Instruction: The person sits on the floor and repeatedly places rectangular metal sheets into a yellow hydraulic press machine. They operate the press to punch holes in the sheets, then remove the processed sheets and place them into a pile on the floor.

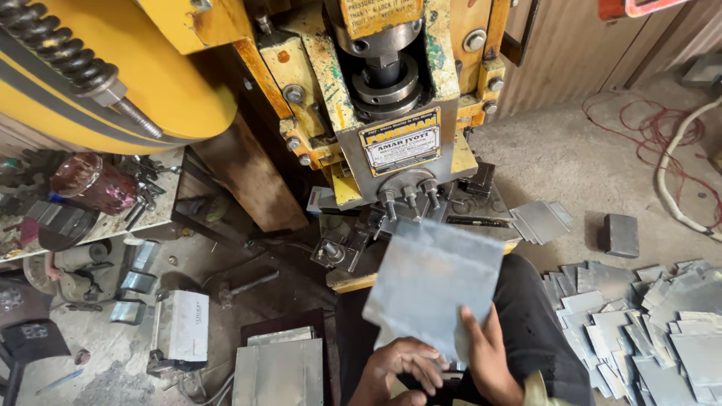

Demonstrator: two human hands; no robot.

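Note:
A grey sheet-metal plate (432,282) is held tilted in front of a yellow press machine (391,113). My right hand (485,357) grips its lower right edge, thumb on the face. Under the plate's lower left edge, my left hand (398,368) curls its fingers against it. The plate's top edge lies just below the press's grey ram block and die bed (376,218). My dark trouser leg (534,316) shows behind the plate.
Several cut metal plates lie in a heap (647,323) on the floor at right, a few more (540,220) on the press bed. A stack of sheets (278,368) sits bottom centre. Red wire (662,135), a white hose, and a cluttered tool shelf (90,195) surround.

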